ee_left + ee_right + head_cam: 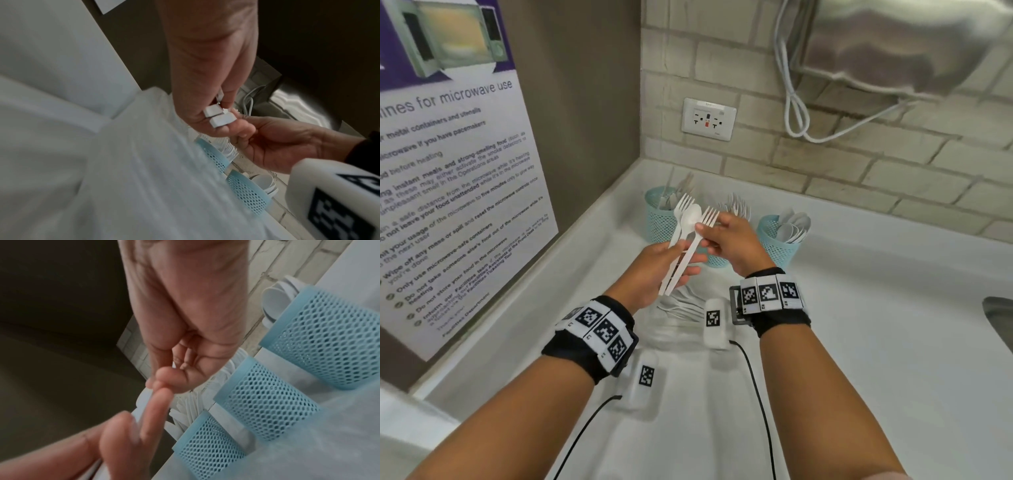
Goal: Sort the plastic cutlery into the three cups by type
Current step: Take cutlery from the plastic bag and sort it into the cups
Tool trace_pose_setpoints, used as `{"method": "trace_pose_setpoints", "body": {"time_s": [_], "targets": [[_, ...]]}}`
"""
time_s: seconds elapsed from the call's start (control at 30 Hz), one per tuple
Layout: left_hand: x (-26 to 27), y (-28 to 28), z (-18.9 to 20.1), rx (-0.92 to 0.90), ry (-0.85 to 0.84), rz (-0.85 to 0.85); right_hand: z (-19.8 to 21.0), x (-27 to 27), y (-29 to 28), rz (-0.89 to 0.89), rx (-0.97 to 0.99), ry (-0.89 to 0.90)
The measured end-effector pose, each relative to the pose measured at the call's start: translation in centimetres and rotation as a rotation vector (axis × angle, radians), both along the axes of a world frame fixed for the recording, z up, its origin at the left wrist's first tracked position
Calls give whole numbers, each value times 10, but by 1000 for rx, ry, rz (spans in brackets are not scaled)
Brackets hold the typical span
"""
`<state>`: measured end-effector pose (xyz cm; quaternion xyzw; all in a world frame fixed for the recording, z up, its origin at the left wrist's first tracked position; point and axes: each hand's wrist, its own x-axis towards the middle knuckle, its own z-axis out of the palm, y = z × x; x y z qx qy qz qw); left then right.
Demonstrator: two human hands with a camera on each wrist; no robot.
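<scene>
At your nine o'clock a wall poster (448, 192) carries the heading "…ines for microwave use". Below it you can read "Wipe off any mess or spill" and "Only use microwave-safe containers". Its other lines are too blurred to read.
</scene>
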<state>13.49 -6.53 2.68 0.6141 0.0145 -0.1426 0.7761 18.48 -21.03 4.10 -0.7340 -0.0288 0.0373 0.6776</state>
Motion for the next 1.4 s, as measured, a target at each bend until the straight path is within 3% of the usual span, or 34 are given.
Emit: {"method": "trace_pose_setpoints", "body": {"time_s": [0.2,0.37,0.47,0.83,1.07,1.17,1.27,1.4], "targets": [[-2,-4,-2,32,2,-54,-2,-8,-10,-14,18,24],[-1,-9,-4,46,67,-76,-4,-6,-22,-231,57,-9],[0,-11,-6,83,80,-127,3,-6,-32,-256,63,-37],[4,-8,-11,339,17,-313,-4,-6,-46,-54,69,43],[2,-6,-10,466,-38,-395,-10,-5,-46,23,-172,49],[2,-6,-11,485,-57,-409,-8,-2,-46,-48,-113,53],[4,-2,-13,453,-69,-377,0,5,-50,-237,30,25],[9,10,-15,368,-53,-210,20,16,-60,-538,152,-187]]}}
